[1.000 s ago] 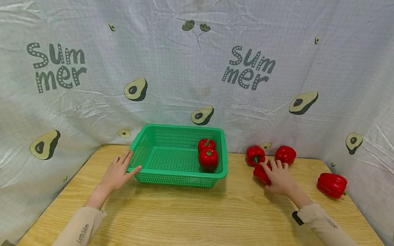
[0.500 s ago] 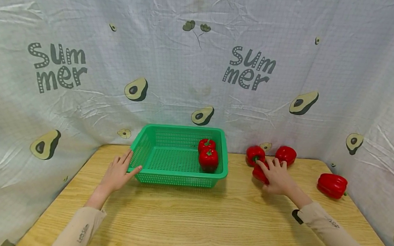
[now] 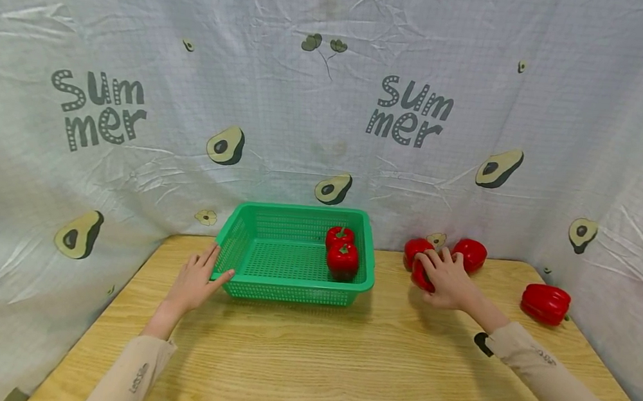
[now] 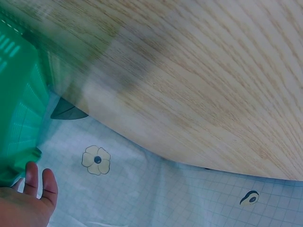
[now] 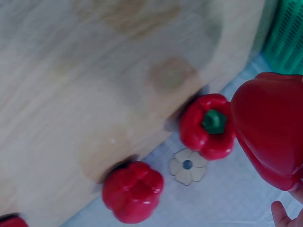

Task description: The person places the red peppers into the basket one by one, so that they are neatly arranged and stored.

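Note:
My right hand [image 3: 448, 286] grips a red bell pepper [image 3: 421, 278] right of the basket, its fingers over the top and far side. In the right wrist view this bell pepper [image 5: 270, 130] looms large at the right, and part of the hand [image 5: 288, 218] shows below it. Just behind sits another red bell pepper [image 3: 413, 248], partly covered by the fingers. Across the table, my left hand [image 3: 193, 282] rests on the near left corner of the green plastic basket [image 3: 296, 283], fingers along the side rim and thumb by the front rim. The left wrist view shows its fingers [image 4: 49, 185] extended beside the basket.
Inside the basket, two red bell peppers [image 3: 342, 262] stand at the right end. One more bell pepper [image 3: 470, 255] is by the back edge, and another [image 3: 545, 305] lies near the right edge. A printed cloth [image 3: 282, 126] hangs behind the wooden table [image 3: 306, 354].
My right hand has shifted slightly left and away from me with the bell pepper, which now looks more upright. The left hand and the basket stay in place.

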Motion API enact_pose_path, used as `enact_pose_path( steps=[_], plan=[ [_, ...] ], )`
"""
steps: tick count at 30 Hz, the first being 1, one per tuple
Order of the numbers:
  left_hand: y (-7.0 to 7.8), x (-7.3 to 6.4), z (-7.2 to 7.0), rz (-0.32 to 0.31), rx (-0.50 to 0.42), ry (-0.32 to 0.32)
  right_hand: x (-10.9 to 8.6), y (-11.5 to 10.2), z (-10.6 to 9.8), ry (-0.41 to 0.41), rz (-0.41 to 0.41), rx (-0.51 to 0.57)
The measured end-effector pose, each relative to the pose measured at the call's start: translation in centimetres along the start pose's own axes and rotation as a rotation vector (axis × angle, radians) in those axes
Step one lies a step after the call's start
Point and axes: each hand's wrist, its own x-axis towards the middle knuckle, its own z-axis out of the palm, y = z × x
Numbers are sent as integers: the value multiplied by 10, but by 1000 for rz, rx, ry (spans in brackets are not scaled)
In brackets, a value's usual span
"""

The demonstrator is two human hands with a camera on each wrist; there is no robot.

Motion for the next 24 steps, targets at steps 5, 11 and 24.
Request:
enact_pose_path(
  steps=[5,11,24],
  plan=[
    [0,1,0,-8,-11,-6,11,-4,-9,12,-24,17],
    [1,0,-1,-11,-12,-4,28,-9,-19,49,-61,34],
    [2,-1,-2,-12,-13,-7,68,-30,-36,108,-84,94]
  ],
)
